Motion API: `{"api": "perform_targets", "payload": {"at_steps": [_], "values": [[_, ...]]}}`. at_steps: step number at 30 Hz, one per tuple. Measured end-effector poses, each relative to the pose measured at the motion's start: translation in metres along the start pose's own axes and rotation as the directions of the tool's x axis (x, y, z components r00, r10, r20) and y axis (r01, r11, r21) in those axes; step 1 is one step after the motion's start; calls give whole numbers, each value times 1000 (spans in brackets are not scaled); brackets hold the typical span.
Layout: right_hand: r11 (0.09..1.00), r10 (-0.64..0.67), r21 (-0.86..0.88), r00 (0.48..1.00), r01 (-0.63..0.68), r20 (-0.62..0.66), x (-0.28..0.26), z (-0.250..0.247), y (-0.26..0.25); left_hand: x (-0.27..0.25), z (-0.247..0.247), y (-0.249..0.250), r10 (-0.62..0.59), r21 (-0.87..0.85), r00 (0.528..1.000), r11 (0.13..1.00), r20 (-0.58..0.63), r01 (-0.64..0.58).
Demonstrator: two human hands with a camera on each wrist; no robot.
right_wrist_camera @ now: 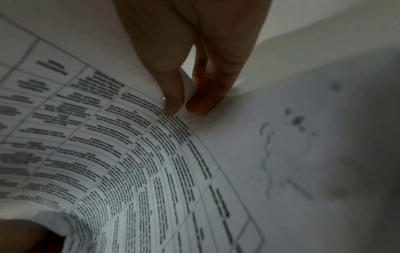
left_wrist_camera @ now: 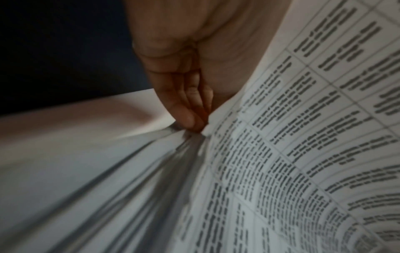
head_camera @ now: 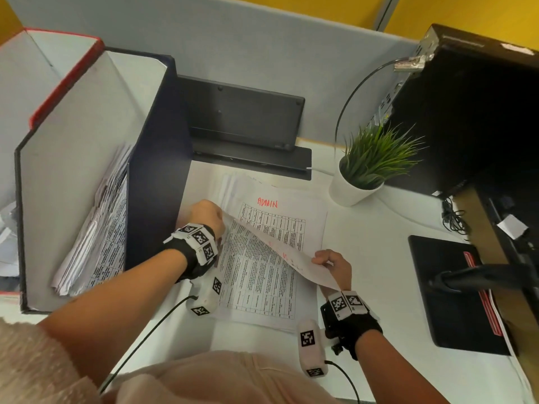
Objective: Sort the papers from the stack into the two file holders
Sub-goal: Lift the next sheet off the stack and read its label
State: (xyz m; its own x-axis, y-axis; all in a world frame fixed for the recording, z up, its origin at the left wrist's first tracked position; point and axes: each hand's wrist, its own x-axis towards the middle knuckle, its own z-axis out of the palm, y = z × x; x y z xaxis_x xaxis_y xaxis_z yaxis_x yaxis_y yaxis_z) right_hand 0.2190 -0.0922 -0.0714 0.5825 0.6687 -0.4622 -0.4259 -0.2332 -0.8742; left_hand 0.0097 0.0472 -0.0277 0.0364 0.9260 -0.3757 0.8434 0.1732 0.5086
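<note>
Top sheet [head_camera: 291, 259] peeled off paper stack [head_camera: 262, 275], held at opposite edges, likely to lift without dragging sheet below

Left hand [head_camera: 208, 215] pinching far-left edge, fingers [left_wrist_camera: 190, 109] pressed together; right hand [head_camera: 334, 265] pinching near-right corner, thumb and fingertips [right_wrist_camera: 203, 104]

Stack flat on desk [head_camera: 379, 258] just beside dark file holder [head_camera: 157, 170], which already holds papers; red-edged holder [head_camera: 67, 80] further left; next sheet marked ADMIN in red

Black wrist straps [head_camera: 192, 258] (white tags).
</note>
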Motion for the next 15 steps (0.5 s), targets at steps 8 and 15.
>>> {"api": "perform_targets", "payload": {"at_steps": [8, 15], "values": [[994, 67, 87, 997, -63, -38, 5, 1, -6, -18, 1, -3, 368, -170, 911, 901, -187, -399], [912, -245, -318, 966, 259, 84, 5, -1, -13, -28, 3, -5, 234, -637, 964, 725, -127, -261]]}}
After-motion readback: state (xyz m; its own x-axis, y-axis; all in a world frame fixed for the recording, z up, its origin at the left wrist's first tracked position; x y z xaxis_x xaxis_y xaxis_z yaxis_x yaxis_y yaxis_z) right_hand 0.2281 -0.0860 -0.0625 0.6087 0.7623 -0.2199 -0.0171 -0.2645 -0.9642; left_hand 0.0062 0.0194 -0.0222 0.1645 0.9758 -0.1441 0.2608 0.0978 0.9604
